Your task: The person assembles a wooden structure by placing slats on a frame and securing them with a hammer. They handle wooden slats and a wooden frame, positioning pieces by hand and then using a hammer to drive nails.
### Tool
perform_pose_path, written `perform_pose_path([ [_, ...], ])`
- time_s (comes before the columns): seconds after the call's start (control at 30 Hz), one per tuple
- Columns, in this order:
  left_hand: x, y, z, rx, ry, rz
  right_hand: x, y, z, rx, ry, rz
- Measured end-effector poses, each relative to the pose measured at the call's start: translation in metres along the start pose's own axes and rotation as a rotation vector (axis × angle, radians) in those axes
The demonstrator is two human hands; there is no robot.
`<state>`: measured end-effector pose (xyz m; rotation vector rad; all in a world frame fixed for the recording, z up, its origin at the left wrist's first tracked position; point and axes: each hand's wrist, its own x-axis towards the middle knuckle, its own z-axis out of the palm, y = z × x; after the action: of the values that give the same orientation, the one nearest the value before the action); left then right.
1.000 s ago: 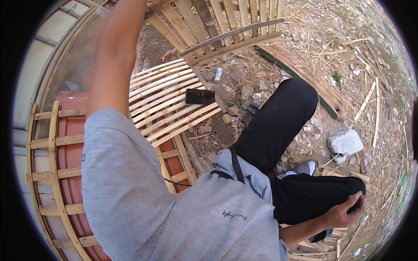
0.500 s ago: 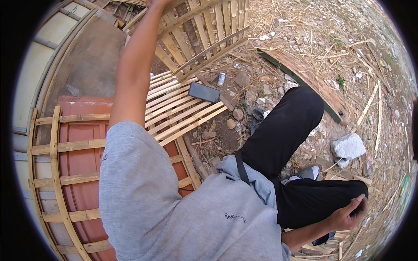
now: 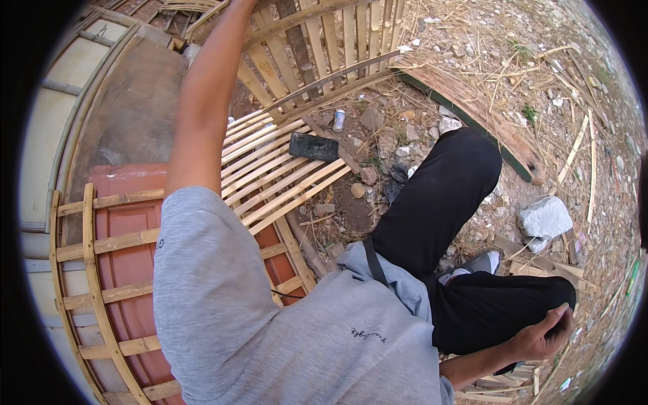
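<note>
My left forearm (image 3: 202,115) reaches up to the top edge, where the hand passes out of view. Closest to it is a slatted bamboo panel (image 3: 316,47), standing tilted. My right hand (image 3: 540,336) rests by my bent knee in black trousers, its fingers loosely curved and the thumb apart. Nothing shows in that hand. A dark smartphone (image 3: 313,146) lies on a rack of pale wooden strips (image 3: 290,192) in front of me. Just beyond the phone, a small white container with a blue label (image 3: 339,121) sits on the ground.
On the left, a bamboo lattice (image 3: 111,246) lies over a reddish-brown door panel (image 3: 131,223). A long green-edged plank (image 3: 472,118) crosses the rubble ahead. Near my foot sits a pale stone block (image 3: 545,217). Straw, stones and wood strips litter the ground.
The view has shifted slightly. My left wrist has slipped a little further past the top edge, and the bamboo panel sits slightly further right. My right hand stays by the knee.
</note>
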<state>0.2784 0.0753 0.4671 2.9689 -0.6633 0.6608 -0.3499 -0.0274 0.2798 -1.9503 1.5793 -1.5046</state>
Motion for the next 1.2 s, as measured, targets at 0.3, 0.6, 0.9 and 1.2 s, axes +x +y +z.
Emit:
perform_pose_path([
  [0.3, 0.065, -0.088, 0.002, -0.187, 0.122, 0.044, 0.002, -0.009, 0.008, -0.079, -0.011, 0.006],
  [0.6, 0.044, -0.18, 0.132, -0.462, 0.218, -0.583, 0.003, -0.014, 0.009, -0.137, -0.021, -0.014],
  [0.9, 0.033, -0.183, 0.153, -0.777, 0.168, -0.674, 0.0, -0.012, 0.005, -0.182, 0.008, -0.045],
  [1.2, 0.018, -0.28, 0.172, -0.931, 0.224, -0.904, -0.001, -0.002, -0.007, -0.188, 0.0, -0.015],
])
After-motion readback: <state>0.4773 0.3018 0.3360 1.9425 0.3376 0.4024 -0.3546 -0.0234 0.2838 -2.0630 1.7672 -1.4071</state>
